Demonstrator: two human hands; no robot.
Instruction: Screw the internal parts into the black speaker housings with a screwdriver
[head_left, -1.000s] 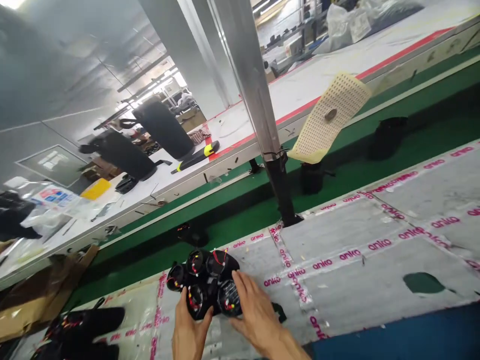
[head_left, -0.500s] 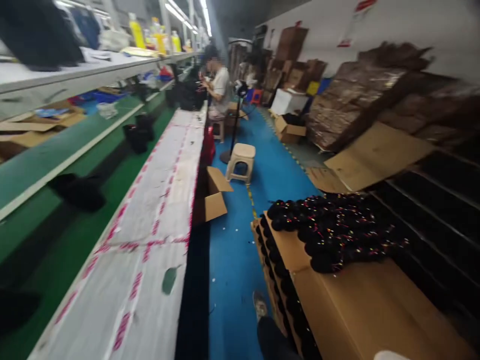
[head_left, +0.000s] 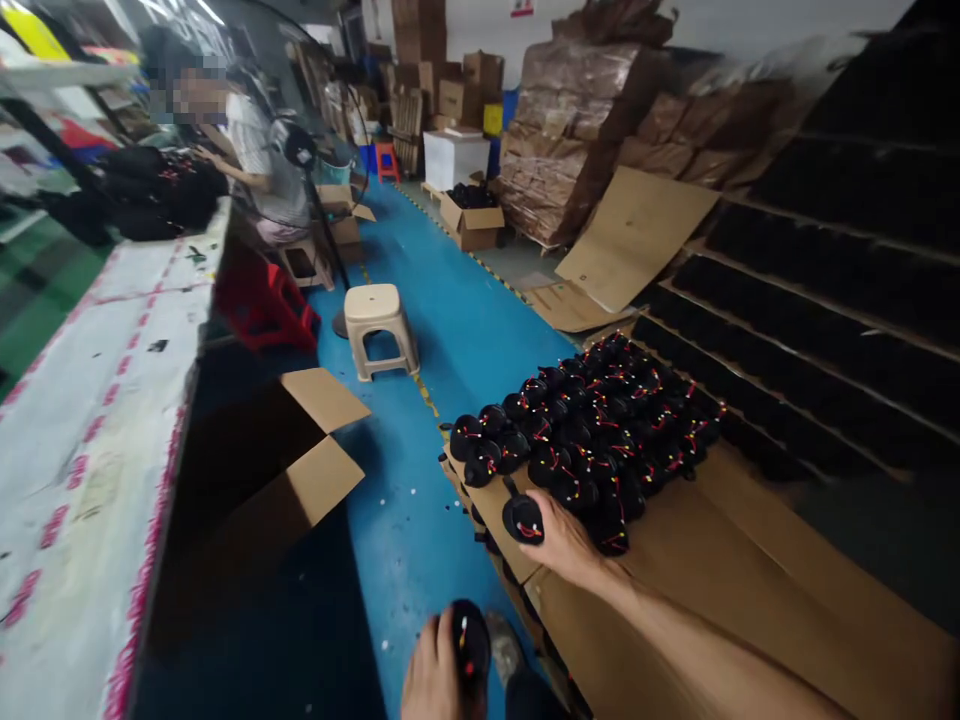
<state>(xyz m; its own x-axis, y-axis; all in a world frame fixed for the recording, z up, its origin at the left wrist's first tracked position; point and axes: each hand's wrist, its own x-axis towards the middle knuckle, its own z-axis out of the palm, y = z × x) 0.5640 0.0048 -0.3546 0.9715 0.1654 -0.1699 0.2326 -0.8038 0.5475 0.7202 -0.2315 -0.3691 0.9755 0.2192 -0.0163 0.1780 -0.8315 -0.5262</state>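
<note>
Near the bottom middle, my left hand (head_left: 433, 675) is closed round a black round part (head_left: 471, 650) with small red and yellow wires, held above the blue floor. My right hand (head_left: 559, 540) reaches in from the lower right, its fingers on another black round part (head_left: 519, 517) at the near left edge of the cardboard-topped stack. Many similar black parts (head_left: 574, 430) with red, yellow and white wire ends stand in rows on the cardboard (head_left: 675, 570), just beyond that hand.
A white-covered bench (head_left: 112, 400) runs along the left, with an open carton (head_left: 322, 480) beside it. A beige stool (head_left: 375, 305) stands in the blue aisle. Further back a person (head_left: 255, 150) sits by a fan (head_left: 300, 145). Wrapped cartons (head_left: 562, 130) are piled at the back right.
Both hands have come into view, each with a black round part. The view has turned to the right and nearer the stack, the stool and the seated person.
</note>
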